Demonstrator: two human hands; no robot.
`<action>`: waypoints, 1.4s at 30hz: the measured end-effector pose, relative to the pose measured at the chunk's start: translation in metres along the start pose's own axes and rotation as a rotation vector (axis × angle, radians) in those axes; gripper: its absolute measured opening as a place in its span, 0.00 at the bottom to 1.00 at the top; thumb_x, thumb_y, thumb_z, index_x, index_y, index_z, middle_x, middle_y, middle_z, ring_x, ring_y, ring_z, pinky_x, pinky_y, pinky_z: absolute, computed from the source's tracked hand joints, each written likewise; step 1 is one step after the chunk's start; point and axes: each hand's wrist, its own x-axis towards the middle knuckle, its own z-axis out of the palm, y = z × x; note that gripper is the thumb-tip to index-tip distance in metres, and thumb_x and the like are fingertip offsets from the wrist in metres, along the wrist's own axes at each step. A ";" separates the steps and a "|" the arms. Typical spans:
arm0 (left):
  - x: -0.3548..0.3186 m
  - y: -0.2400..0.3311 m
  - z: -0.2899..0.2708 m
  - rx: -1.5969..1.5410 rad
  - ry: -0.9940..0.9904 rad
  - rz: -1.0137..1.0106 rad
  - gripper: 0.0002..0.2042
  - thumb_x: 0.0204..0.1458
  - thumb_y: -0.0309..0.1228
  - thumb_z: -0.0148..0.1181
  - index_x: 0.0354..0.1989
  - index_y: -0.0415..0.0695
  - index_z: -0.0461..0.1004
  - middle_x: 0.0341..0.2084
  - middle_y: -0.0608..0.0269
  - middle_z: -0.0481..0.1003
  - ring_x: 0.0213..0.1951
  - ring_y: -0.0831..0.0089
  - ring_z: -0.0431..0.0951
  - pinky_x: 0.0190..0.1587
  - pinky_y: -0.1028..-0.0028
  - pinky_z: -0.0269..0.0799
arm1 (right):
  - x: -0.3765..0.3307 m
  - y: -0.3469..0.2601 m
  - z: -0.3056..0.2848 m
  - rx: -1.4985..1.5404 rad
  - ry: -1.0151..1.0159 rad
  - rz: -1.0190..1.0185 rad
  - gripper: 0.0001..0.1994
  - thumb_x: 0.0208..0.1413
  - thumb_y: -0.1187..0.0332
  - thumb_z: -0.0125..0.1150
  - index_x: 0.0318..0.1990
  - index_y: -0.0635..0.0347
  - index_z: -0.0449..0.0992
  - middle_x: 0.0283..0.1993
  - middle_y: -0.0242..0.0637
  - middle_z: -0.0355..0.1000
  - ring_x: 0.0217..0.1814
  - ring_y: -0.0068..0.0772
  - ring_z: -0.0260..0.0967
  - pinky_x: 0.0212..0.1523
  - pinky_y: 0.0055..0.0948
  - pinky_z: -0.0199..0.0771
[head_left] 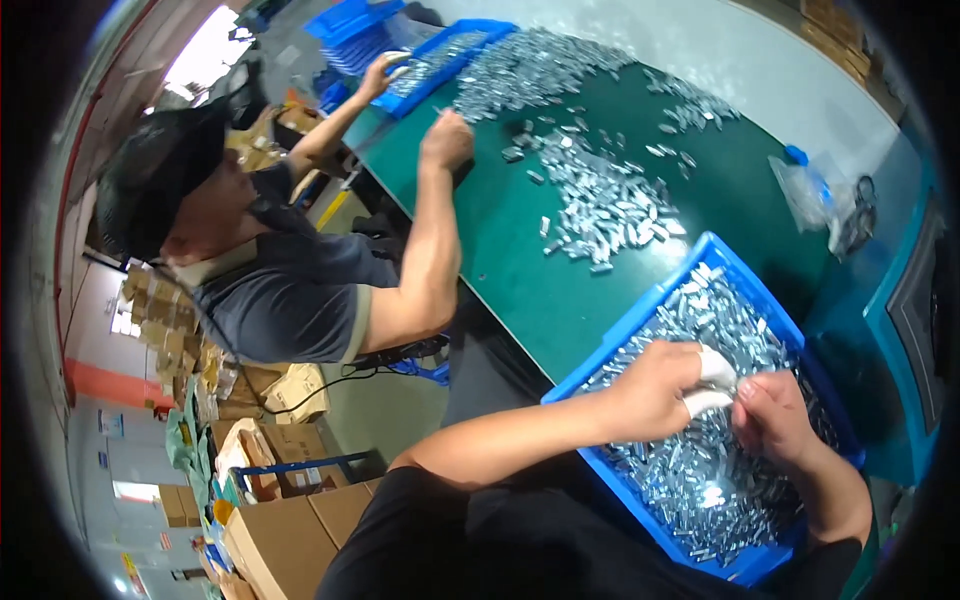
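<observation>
Over a blue plastic bin (580,383) my two hands meet fingertip to fingertip. White coverings wrap the thumb and a finger of my left hand (655,392), and those digits are pinched together. My right hand (775,412) is bare, its thumb and fingers closed close beside the left fingertips. Whatever sits between them is too small and too covered to name; it may be one of the metal pieces. Beneath both hands, the bin holds a deep heap of small shiny silver metal parts (690,490).
A green table (520,290) carries a loose pile of silver parts (610,200) and a larger heap (530,65) farther back. At left a co-worker (290,290) reaches toward a blue tray (440,65). A clear plastic bag (805,195) lies at right; cardboard boxes (290,540) stand lower left.
</observation>
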 end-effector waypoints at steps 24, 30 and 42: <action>-0.027 -0.074 -0.095 0.988 0.222 -0.138 0.13 0.47 0.27 0.68 0.42 0.46 0.81 0.36 0.58 0.76 0.41 0.57 0.74 0.43 0.62 0.73 | 0.014 -0.002 -0.011 -0.128 0.257 -0.368 0.23 0.70 0.60 0.45 0.20 0.60 0.66 0.13 0.28 0.60 0.14 0.18 0.55 0.18 0.22 0.54; -0.028 -0.065 -0.087 0.730 0.296 -0.108 0.07 0.49 0.20 0.65 0.35 0.40 0.76 0.33 0.54 0.75 0.40 0.55 0.76 0.44 0.63 0.71 | 0.010 0.015 -0.013 -0.155 0.278 -0.367 0.24 0.71 0.59 0.44 0.19 0.58 0.65 0.13 0.28 0.60 0.14 0.18 0.56 0.18 0.21 0.56; 0.018 0.000 -0.011 -0.140 0.100 -0.141 0.09 0.60 0.23 0.59 0.48 0.38 0.75 0.38 0.61 0.78 0.41 0.75 0.77 0.46 0.73 0.73 | 0.019 0.013 -0.015 -0.222 0.224 -0.431 0.24 0.70 0.60 0.46 0.19 0.59 0.66 0.13 0.30 0.62 0.11 0.18 0.55 0.15 0.21 0.54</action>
